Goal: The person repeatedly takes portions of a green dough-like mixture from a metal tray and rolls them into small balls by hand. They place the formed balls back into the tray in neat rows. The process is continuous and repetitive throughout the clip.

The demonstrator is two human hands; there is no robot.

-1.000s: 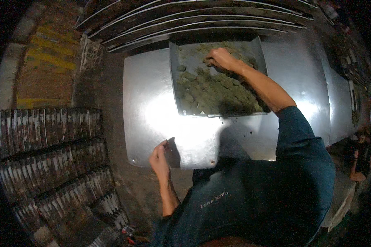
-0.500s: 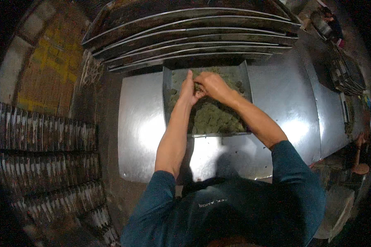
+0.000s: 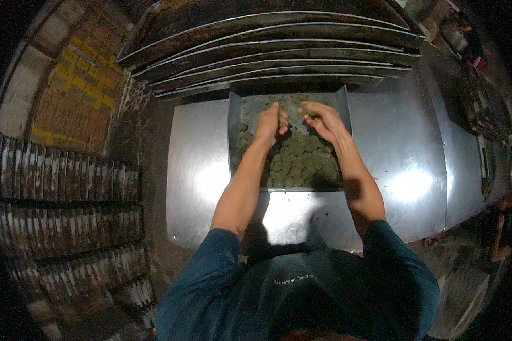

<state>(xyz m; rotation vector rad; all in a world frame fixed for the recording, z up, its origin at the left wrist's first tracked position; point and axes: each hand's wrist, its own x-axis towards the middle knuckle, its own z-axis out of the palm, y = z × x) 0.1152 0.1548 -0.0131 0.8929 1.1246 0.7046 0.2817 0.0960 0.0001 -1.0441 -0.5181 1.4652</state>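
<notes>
A shallow metal tray on the worktable holds crumbly green material that looks like clumped, moist leaf matter. Above the tray's far half, my left hand has its fingers curled around a greenish clump. To its right, my right hand is bent inward, with what looks like another bit of the green material at its fingertips; motion blurs the detail. A narrow gap separates the two hands. Beneath them, the larger heap fills the near part of the tray, with loose lumps toward the left wall.
A shiny metal worktable extends on both sides of the tray. Behind it stand several nested dark trays with bright rims. Rows of dark stacked trays line the left. Another person's arm shows at the far right.
My hands, which were together over the tray with fingers meeting, have drawn apart; the right one moved to the right. The view has shifted slightly.
</notes>
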